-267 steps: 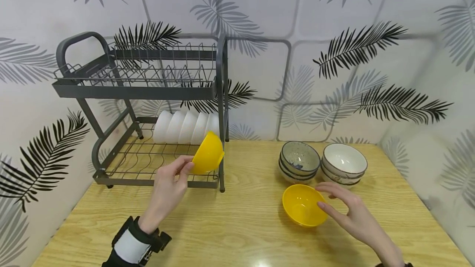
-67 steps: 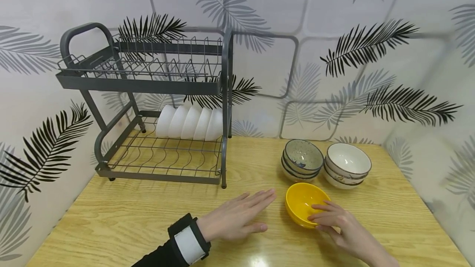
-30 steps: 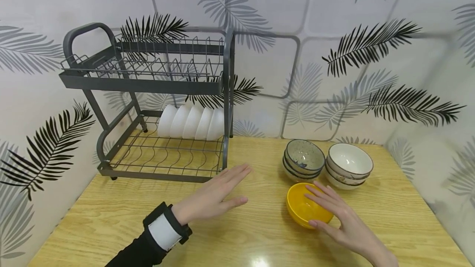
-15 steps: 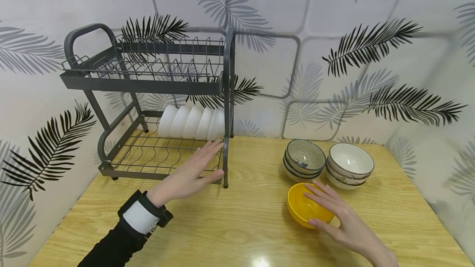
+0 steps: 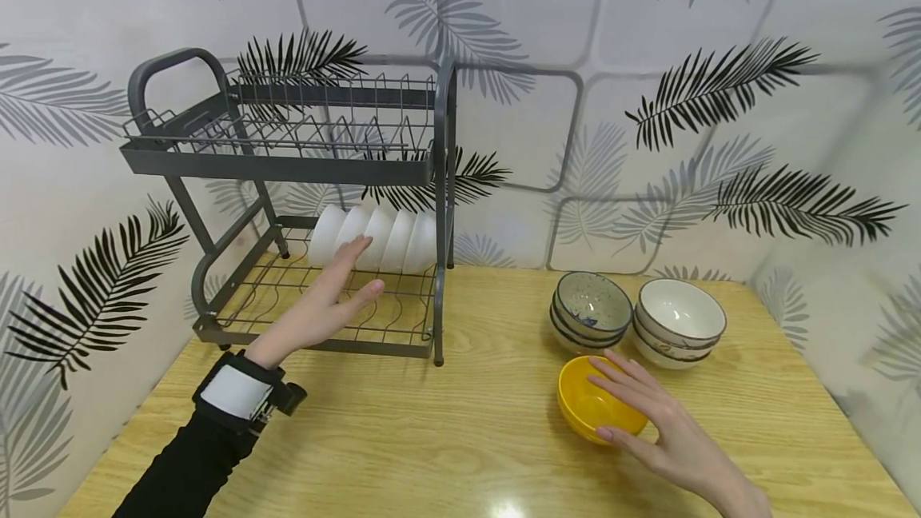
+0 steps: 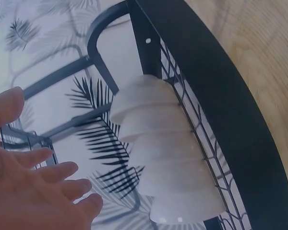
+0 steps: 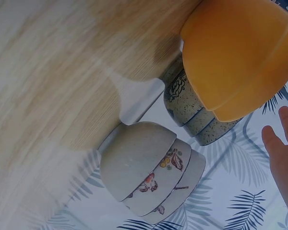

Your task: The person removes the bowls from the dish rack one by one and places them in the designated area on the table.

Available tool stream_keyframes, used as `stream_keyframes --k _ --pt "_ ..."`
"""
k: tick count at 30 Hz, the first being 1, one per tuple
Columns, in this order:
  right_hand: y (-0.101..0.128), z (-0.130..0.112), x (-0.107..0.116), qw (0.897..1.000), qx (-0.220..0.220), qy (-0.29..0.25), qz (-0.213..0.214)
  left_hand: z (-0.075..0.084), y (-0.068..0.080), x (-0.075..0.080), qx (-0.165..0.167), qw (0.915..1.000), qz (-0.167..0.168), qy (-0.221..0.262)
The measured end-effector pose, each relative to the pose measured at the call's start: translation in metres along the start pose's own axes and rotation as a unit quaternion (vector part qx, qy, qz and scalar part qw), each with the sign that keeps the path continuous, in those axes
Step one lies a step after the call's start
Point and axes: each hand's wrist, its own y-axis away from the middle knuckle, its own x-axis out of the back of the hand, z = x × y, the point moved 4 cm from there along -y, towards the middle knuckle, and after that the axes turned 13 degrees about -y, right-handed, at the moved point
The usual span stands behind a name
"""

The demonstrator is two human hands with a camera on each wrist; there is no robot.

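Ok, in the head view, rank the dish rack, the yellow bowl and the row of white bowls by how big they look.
1. dish rack, clearly largest.
2. row of white bowls.
3. yellow bowl, though it sits nearer the camera, so its place against the row is unsure.

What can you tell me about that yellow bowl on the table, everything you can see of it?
The yellow bowl is plain, smooth and evenly coloured, plastic by its look. The right-wrist view shows two nested yellow shells, so it is really a stack of two. It stands upright on the wooden table, open side up, nothing visible inside. It sits just in front of the speckled bowls and left of the white bowls. The right hand, fingers straight, lies over its right side.
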Motion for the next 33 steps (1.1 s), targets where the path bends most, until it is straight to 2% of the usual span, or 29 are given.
stream_keyframes --k 10,18,26,33 --pt "0.001 -0.001 0.002 1.0 -0.006 0.007 -0.003 -0.029 -0.008 0.017 0.053 0.9976 0.028 0.033" --pt "0.002 -0.001 0.002 1.0 -0.001 0.007 0.001 -0.044 -0.019 0.028 0.11 0.9904 0.03 0.078" --pt "0.002 -0.003 0.002 1.0 0.007 -0.001 0.003 -0.056 -0.029 0.028 0.126 0.9827 0.04 0.13" --pt "0.002 -0.002 0.003 1.0 -0.008 0.004 -0.004 -0.071 -0.042 0.025 0.175 0.9709 0.033 0.16"
